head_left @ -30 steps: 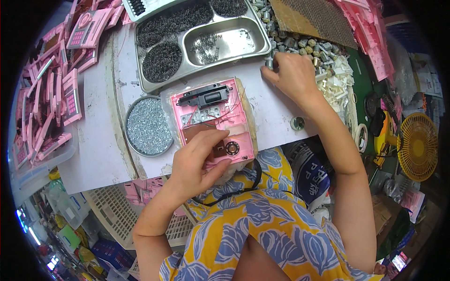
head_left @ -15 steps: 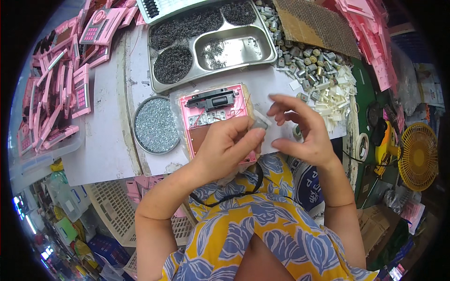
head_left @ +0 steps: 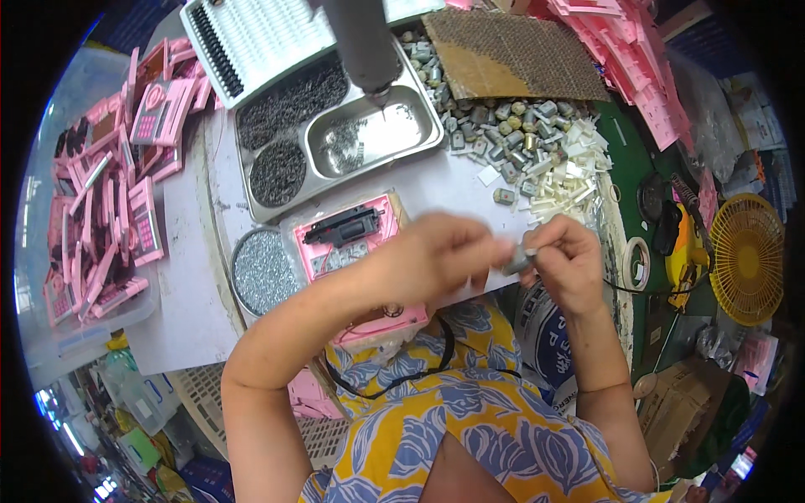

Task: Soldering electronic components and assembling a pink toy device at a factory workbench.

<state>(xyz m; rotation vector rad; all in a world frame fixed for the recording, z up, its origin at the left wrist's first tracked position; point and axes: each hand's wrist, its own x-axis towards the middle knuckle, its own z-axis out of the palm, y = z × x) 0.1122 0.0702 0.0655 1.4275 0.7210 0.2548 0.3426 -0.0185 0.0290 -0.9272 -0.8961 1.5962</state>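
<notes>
My right hand (head_left: pixel 568 264) pinches a small grey metal motor (head_left: pixel 518 261) between thumb and fingers, to the right of the pink casing. My left hand (head_left: pixel 444 256) reaches across the casing toward the motor. Motion smears its fingers, and whether they touch the motor cannot be made out. Beneath my left forearm lies the open pink plastic casing (head_left: pixel 402 323), set in a pale, film-wrapped holder. A black plastic mechanism (head_left: pixel 342 226) sits at the casing's far end, with a silvery plate beside it. My left hand and forearm hide much of the casing's middle.
Left of the casing stands a round dish of small screws (head_left: pixel 267 272). Behind it are a steel tray (head_left: pixel 335 184) of dark springs and a hanging dark tool (head_left: pixel 365 50). Loose motors (head_left: pixel 503 134) and white plastic pieces (head_left: pixel 566 172) lie right. Pink casings (head_left: pixel 105 210) crowd the left.
The motor has moved rightward, from my left hand's pinch into my right fingers. My right hand has closed. The view has shifted, and the hanging tool has come into it.
</notes>
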